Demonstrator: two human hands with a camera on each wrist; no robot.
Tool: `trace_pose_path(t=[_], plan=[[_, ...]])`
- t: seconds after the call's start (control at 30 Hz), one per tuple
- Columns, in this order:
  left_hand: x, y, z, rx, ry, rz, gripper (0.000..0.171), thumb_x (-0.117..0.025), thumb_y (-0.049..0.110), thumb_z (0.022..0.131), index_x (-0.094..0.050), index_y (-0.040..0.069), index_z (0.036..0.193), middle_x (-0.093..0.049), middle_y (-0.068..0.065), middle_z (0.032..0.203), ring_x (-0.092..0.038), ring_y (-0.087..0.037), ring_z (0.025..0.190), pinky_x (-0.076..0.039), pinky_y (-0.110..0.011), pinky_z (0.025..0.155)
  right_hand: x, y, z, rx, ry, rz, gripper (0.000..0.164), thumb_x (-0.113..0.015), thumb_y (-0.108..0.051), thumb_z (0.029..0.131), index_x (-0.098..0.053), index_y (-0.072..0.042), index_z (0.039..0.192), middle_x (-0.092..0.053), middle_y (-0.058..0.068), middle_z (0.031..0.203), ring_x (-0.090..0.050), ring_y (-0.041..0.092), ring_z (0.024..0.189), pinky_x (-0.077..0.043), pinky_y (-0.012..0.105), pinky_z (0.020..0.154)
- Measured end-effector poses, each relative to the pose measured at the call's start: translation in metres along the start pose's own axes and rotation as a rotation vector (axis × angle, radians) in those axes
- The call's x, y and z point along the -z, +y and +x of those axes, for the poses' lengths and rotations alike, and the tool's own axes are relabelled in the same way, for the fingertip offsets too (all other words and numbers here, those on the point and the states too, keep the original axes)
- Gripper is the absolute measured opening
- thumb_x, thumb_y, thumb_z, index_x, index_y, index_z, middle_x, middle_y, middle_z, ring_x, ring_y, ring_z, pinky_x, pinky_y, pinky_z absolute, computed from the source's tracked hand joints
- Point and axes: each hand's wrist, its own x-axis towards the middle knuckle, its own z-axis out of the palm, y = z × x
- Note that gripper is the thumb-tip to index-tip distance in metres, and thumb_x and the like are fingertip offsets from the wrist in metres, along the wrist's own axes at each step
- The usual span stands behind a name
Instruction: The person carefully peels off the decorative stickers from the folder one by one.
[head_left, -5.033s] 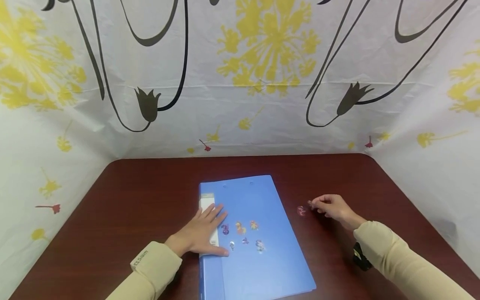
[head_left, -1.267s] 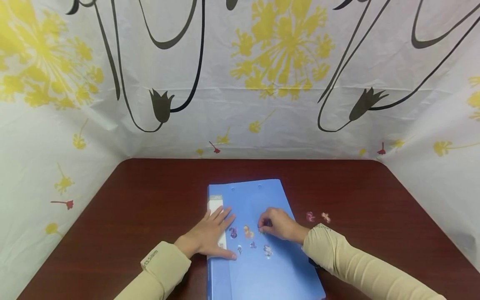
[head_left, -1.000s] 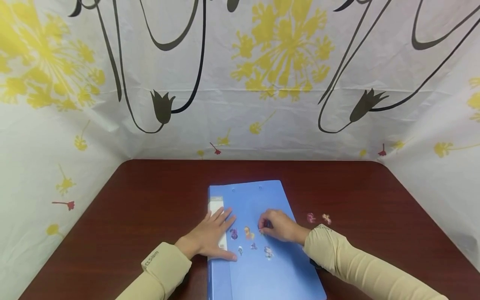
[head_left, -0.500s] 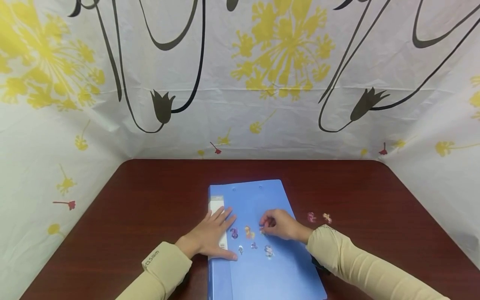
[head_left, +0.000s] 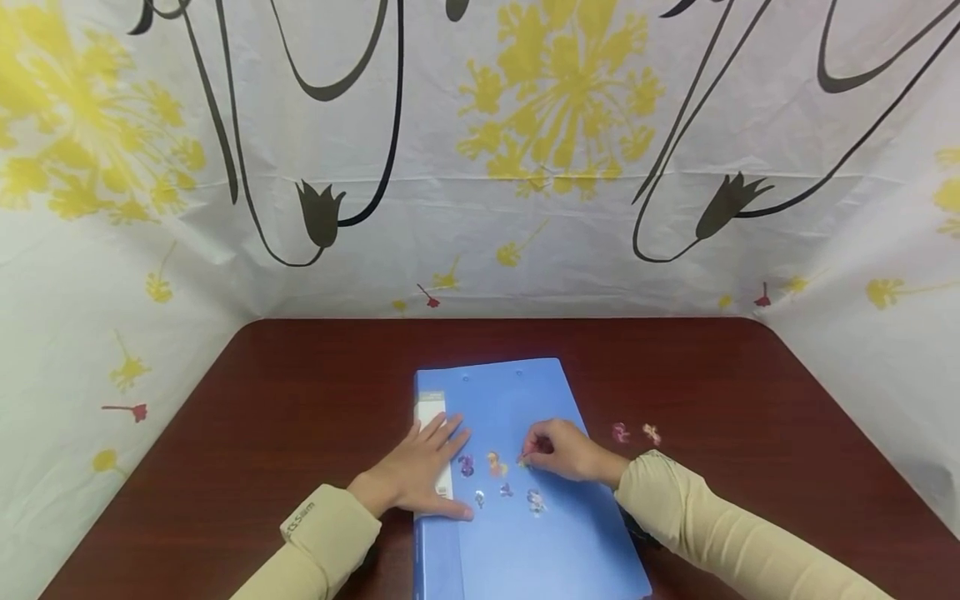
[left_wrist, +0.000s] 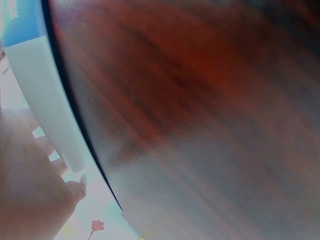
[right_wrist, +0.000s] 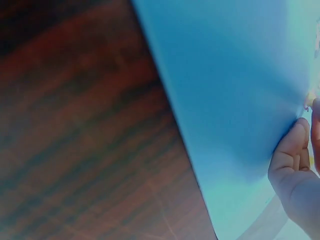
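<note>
A blue binder lies on the dark red table, with several small pony-like stickers on its cover. My left hand rests spread on the binder's spine side, over its white label; the left wrist view shows the hand along the spine edge. My right hand has curled fingers and pinches at a small yellowish sticker, mostly hidden under the fingertips. Left of it are an orange sticker and a purple one. A white-and-purple sticker sits just below.
Two loose stickers, one pink and one pale orange, lie on the table right of the binder. A white cloth with yellow flower prints hangs behind the table and along its sides.
Five seconds ago my right hand pinched a small sticker over the table; that one now lies beside the pink sticker. The right hand has moved left onto the binder. The left hand stays put.
</note>
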Motion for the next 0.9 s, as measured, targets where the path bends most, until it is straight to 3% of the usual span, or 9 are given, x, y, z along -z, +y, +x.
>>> trace_pose_path(t=[0.17,0.33,0.53,0.67,0.9], plan=[[0.001,0.000,-0.001,0.004,0.002,-0.005,0.102,-0.051,0.074,0.066,-0.023,0.010,0.141,-0.012,-0.009,0.147,-0.005,-0.029,0.133,-0.009,-0.052,0.103,0.002,-0.002,-0.002,0.029,-0.005,0.022,0.010,-0.065,-0.005,0.078,-0.060,-0.010,0.072,-0.054,-0.009,0.069,-0.047,0.005,0.065,-0.043,0.021,0.060],[0.000,-0.001,0.000,0.001,0.004,0.003,0.102,-0.050,0.074,0.066,-0.023,0.010,0.141,-0.012,-0.009,0.147,-0.005,-0.029,0.133,-0.009,-0.052,0.103,0.005,-0.004,-0.006,0.005,-0.016,0.099,0.009,-0.061,-0.005,0.082,-0.058,-0.011,0.076,-0.055,-0.007,0.074,-0.048,0.007,0.070,-0.044,0.022,0.063],[0.000,0.000,0.000,0.005,0.000,0.005,0.102,-0.049,0.075,0.066,-0.023,0.011,0.141,-0.012,-0.009,0.147,-0.006,-0.029,0.133,-0.009,-0.052,0.103,0.020,0.000,-0.013,-0.036,0.063,0.221,0.005,-0.059,-0.008,0.085,-0.058,-0.006,0.080,-0.058,0.000,0.076,-0.052,0.012,0.069,-0.045,0.023,0.060],[0.001,0.001,0.000,0.003,-0.001,0.000,0.102,-0.050,0.074,0.066,-0.023,0.010,0.141,-0.012,-0.009,0.147,-0.006,-0.029,0.133,-0.009,-0.052,0.103,0.038,0.014,-0.021,-0.069,0.121,0.276,0.007,-0.060,-0.009,0.084,-0.059,-0.002,0.082,-0.062,0.006,0.079,-0.055,0.014,0.067,-0.047,0.023,0.059],[0.002,0.001,0.000,-0.002,0.000,-0.001,0.102,-0.050,0.074,0.066,-0.023,0.010,0.141,-0.013,-0.009,0.147,-0.006,-0.029,0.133,-0.010,-0.052,0.103,0.073,0.046,-0.047,-0.187,0.119,0.272,0.013,-0.057,-0.009,0.087,-0.060,0.002,0.090,-0.060,0.009,0.079,-0.053,0.017,0.066,-0.047,0.027,0.057]])
